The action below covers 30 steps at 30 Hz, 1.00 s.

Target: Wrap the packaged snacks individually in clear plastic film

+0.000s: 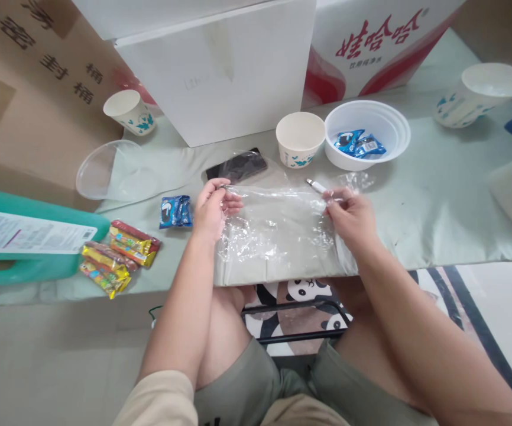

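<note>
I've got clear plastic film (278,236) spread between left hand (211,210) and right hand (352,218), each pinching one side, neither nearer, long axis left-to-right above the near part of the surface (442,219), phone (242,165) just beyond.

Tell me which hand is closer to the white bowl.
Right. The right hand is just in front of the white bowl; the left hand is farther off, out to the bowl's left.
</note>
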Each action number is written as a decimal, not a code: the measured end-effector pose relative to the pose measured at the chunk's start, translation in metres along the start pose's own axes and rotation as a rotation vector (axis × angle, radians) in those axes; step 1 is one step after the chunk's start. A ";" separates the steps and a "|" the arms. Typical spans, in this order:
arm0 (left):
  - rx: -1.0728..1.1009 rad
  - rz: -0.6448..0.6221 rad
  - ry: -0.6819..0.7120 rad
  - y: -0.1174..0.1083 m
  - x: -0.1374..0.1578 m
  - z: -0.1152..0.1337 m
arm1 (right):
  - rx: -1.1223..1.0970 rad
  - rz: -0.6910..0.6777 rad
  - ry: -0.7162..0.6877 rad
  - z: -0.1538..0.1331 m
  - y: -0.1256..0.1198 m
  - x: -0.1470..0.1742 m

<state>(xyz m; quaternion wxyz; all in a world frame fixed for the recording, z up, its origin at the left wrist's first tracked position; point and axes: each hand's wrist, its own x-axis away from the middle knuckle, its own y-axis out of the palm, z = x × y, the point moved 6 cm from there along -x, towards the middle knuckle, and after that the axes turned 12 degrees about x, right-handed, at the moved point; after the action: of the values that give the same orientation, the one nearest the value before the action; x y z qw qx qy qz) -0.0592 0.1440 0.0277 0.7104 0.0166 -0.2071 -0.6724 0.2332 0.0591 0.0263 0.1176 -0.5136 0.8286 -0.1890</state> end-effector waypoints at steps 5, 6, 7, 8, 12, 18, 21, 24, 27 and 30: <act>0.014 -0.114 -0.087 0.007 0.003 0.000 | -0.158 0.147 -0.193 -0.012 -0.017 0.003; 0.045 -0.109 -0.088 0.006 0.004 0.002 | -0.181 0.082 -0.139 -0.009 -0.014 0.002; 0.075 -0.100 -0.088 0.005 0.004 0.003 | -0.191 0.015 -0.083 -0.006 -0.010 0.001; 0.098 -0.093 -0.089 0.003 0.004 0.005 | -0.198 -0.030 -0.043 -0.004 -0.008 0.001; 0.101 -0.122 -0.089 -0.003 0.003 0.007 | -0.305 0.080 -0.029 0.001 -0.020 -0.002; 0.044 -0.214 -0.056 -0.006 0.003 0.004 | -0.413 0.221 0.004 0.021 -0.037 -0.014; -0.014 -0.195 -0.034 -0.008 0.002 0.001 | -0.437 0.224 -0.002 0.022 -0.039 -0.016; -0.024 -0.126 0.001 -0.010 0.000 0.001 | -0.424 0.156 0.017 0.017 -0.034 -0.013; 0.001 -0.101 -0.012 -0.010 -0.001 0.000 | -0.368 0.001 0.022 0.010 -0.022 -0.009; 0.008 -0.104 -0.045 -0.010 -0.002 -0.003 | -0.370 -0.038 0.020 0.008 -0.020 -0.008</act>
<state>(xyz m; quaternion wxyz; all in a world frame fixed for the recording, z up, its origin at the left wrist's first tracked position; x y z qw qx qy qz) -0.0677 0.1446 0.0218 0.6697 0.0153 -0.2246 -0.7077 0.2555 0.0566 0.0275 0.0095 -0.5402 0.8405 -0.0407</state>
